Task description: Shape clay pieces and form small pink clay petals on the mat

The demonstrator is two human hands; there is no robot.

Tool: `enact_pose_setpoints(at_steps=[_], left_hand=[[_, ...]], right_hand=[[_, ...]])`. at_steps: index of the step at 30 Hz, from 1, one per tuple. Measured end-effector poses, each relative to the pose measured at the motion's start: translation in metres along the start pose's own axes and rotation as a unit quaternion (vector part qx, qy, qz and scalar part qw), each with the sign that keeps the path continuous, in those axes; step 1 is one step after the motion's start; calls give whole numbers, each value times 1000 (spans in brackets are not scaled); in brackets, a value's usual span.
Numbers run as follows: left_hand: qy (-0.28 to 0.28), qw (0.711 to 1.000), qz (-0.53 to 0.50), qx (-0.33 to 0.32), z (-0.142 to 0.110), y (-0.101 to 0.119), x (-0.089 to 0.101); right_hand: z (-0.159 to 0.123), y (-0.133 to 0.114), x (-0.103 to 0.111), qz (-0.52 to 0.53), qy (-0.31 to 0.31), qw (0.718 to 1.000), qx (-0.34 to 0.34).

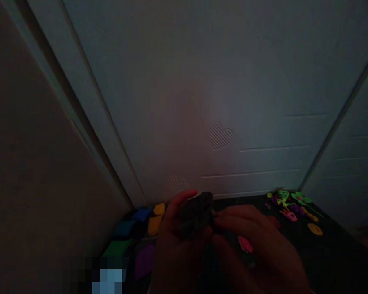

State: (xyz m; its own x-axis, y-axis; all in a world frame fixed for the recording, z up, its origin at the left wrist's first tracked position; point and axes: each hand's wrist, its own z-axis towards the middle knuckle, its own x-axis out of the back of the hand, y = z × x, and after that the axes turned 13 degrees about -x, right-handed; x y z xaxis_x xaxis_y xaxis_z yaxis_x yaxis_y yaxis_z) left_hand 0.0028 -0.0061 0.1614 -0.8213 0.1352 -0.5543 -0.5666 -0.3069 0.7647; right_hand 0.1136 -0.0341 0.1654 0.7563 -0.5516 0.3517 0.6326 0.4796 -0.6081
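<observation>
A dark grey, lobed piece (196,214), perhaps modelling clay, is held up in the middle of the dim view. My left hand (178,249) is closed around it from the left, with the thumb or a finger curved over its top. From the right, my right hand (257,241) has its fingertips pinched together at the piece's right edge. Poor light hides exactly what those fingertips grip. Below the right hand, a pink shape like a flower or leaf (245,244) lies on the dark surface.
Blue (141,214), orange (155,225), green (117,248) and purple (144,260) blocks or packets lie at the left. Small colourful shapes, including a green flower (301,198), a pink hand shape (288,214) and a yellow disc (315,229), lie right. A pale panel (184,102) with embossed hearts rises behind.
</observation>
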Motion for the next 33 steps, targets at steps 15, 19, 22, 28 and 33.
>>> enact_pose_setpoints(at_steps=[15, 19, 22, 28, 33], left_hand=[[-7, 1000, -2, -9, -1, 2, -2], [-5, 1000, -6, -22, -5, 1, -3], [-4, 1000, -21, -14, -6, 2, -2], [-17, 997, -69, 30, -6, 1, 2], [-16, 992, -111, 64, -8, 1, -3]], right_hand=[[2, 2, 3, 102, -55, 980, -165], [0, 4, 6, 79, -74, 983, -146], [-1, 4, 8, 65, -79, 987, -124], [-2, 1, 7, 36, -78, 991, -102], [0, 4, 5, 41, -85, 990, -105]])
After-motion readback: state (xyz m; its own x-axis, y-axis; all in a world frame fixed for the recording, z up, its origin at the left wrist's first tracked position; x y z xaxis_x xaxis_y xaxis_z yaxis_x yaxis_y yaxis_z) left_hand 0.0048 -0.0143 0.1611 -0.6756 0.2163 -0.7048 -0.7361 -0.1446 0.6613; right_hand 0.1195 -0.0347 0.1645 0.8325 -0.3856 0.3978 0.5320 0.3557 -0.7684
